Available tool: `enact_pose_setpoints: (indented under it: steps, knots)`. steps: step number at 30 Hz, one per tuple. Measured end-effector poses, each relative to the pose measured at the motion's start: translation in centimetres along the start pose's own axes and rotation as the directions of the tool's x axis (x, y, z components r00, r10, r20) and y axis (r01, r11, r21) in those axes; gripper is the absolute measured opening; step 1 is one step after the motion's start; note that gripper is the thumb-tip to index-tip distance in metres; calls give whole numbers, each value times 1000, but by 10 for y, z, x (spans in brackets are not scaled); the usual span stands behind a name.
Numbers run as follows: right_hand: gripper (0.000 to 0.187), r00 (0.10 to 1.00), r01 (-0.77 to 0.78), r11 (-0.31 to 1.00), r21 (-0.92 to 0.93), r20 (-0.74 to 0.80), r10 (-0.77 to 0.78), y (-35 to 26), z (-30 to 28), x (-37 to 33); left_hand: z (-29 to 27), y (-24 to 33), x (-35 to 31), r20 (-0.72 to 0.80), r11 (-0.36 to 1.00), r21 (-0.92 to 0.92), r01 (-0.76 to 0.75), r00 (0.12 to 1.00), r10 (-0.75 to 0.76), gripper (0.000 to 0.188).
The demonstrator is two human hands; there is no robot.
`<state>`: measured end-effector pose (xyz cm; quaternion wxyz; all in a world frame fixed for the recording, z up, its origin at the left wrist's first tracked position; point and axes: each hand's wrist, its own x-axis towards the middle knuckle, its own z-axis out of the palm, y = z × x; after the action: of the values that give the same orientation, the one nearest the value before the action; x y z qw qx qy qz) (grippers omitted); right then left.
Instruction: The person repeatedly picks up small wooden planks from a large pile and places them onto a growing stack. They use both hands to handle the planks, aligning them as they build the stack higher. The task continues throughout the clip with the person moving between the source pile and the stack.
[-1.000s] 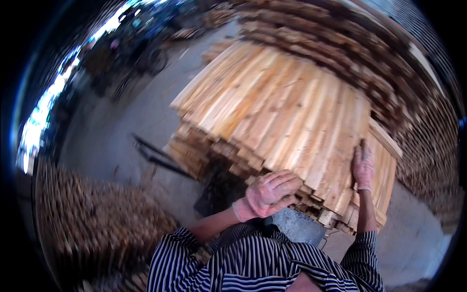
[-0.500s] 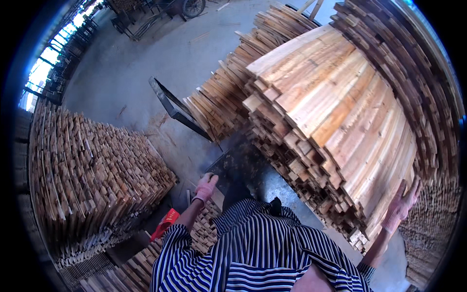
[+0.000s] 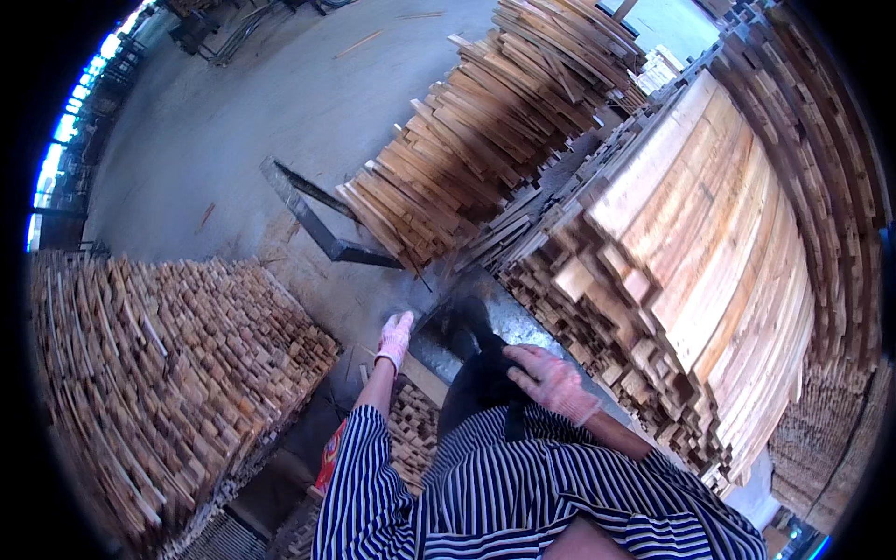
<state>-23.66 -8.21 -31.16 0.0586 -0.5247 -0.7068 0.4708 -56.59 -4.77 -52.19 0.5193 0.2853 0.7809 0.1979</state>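
My left hand (image 3: 395,338), in a pale pink work glove, is held low and forward with its fingers loosely curled. Nothing shows in it. My right hand (image 3: 553,383), gloved alike, is in front of my dark trousers at the thigh, fingers stretched and holding nothing. Just right of it rises a big stack of planks (image 3: 714,224), pale boards along its top and uneven board ends on the near side. Beyond my left hand is a dark metal frame (image 3: 322,229), beside a lower pile of rough boards (image 3: 467,140).
A tall stack of narrow wood strips (image 3: 187,364) fills the left side. Close by my left forearm are a red packet (image 3: 330,457) and short wood pieces (image 3: 412,425). A darker timber wall (image 3: 821,168) curves along the right. Concrete floor (image 3: 224,140) stretches ahead.
My right hand has come off the large plank stack and moved left to my thigh. The view has shifted, showing more of the board pile ahead. My left hand remains low in front.
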Motion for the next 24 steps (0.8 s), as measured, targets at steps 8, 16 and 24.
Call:
enact_pose_setpoints:
  steps: [8, 16, 24]
  knots:
    - [53, 894, -433, 883, 180, 207, 396, 78, 118, 175, -1, -53, 73, 177, 875, -405, 267, 961, -211, 27]
    - [48, 703, -698, 520, 492, 338, 625, 146, 217, 350, 25, -109, 177, 207, 785, -495, 372, 928, -310, 30]
    - [55, 779, -625, 772, 116, 39, 626, 351, 236, 521, 99, -193, 336, 320, 733, -464, 497, 866, -384, 50]
